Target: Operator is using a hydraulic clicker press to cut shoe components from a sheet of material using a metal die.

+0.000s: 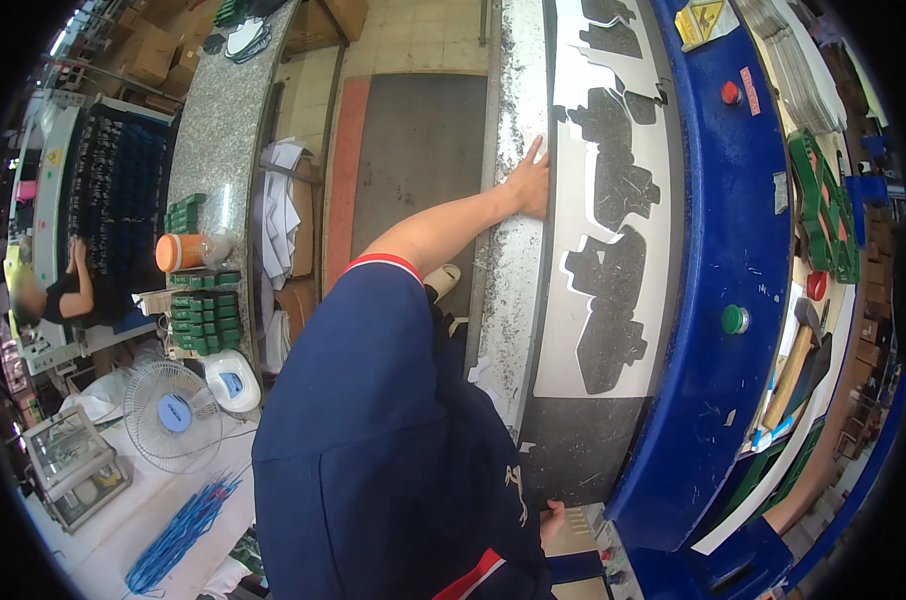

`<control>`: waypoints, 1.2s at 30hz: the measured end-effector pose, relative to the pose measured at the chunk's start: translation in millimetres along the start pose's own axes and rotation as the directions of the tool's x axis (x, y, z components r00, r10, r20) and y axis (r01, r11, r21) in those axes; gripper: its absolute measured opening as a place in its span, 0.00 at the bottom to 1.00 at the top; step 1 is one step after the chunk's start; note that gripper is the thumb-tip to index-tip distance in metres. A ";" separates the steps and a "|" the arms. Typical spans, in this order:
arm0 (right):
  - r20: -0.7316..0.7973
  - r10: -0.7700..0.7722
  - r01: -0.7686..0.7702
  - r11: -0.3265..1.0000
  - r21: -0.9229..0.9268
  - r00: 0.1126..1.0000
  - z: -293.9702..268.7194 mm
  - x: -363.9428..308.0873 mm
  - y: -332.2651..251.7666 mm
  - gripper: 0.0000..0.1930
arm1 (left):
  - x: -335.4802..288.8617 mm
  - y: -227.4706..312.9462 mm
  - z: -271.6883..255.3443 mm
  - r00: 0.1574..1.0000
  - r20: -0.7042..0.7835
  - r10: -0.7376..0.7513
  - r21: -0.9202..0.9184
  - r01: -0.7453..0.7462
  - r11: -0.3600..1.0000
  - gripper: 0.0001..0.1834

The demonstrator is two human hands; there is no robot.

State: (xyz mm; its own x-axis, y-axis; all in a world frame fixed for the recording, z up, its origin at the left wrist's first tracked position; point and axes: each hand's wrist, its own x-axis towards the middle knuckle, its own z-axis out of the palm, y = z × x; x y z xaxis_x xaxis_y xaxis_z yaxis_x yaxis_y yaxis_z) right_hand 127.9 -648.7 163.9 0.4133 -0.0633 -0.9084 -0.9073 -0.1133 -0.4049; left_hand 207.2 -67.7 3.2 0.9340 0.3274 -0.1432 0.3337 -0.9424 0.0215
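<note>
My left hand (528, 188) lies on the scuffed metal ledge (513, 260), fingers stretched out toward the edge of a white sheet (563, 375). Irregular shapes have been cut out of that sheet, and the dark cutting bed (588, 430) shows through the holes. Low in the picture, my right hand (552, 522) shows only in part past my dark blue shirt. Its fingers look curled in beside the end of the bed; whatever they hold, if anything, is hidden.
A blue machine beam (713, 400) with a red button (731, 93) and green button (735, 320) runs along the bed. Beyond it lie a hammer (793, 365) and green cutting dies (823, 205). Behind me are a fan (173, 415), an orange-lidded jar (181, 253) and a seated person (68, 295).
</note>
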 end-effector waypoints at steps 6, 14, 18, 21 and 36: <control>0.047 -0.008 0.007 1.000 0.026 0.999 -7.3 7.1 3.4 0.22 | 3.5 2.8 10.0 0.999 -0.049 -0.011 -0.009 0.010 1.000 0.49; 0.114 -0.021 0.008 0.994 0.113 0.993 -0.1 4.6 7.0 0.21 | 17.7 11.8 6.8 0.991 -0.132 -0.008 -0.096 -0.005 0.995 0.47; 0.146 0.038 -0.068 0.976 0.207 0.989 -18.6 34.3 24.5 0.20 | -1.1 -12.8 10.5 0.988 -0.153 -0.015 -0.397 -0.048 0.917 0.43; 0.074 0.020 -0.041 0.955 0.295 0.997 -21.0 38.2 31.6 0.18 | -45.8 -28.5 -24.2 0.992 -0.126 0.022 -0.202 -0.047 0.978 0.48; -0.023 0.035 -0.029 0.970 0.240 0.999 -8.6 32.0 33.5 0.19 | 32.7 321.9 -348.4 0.725 -0.552 0.411 -0.784 -0.619 0.040 0.11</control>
State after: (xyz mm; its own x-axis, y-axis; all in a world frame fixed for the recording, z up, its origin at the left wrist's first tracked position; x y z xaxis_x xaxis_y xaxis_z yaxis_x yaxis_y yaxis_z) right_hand 111.5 -663.0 122.1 0.3828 -0.0903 -0.9194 -0.9108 0.1297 -0.3919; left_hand 389.8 -336.7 350.2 0.8853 -0.1122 0.4513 -0.4649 -0.1873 0.8653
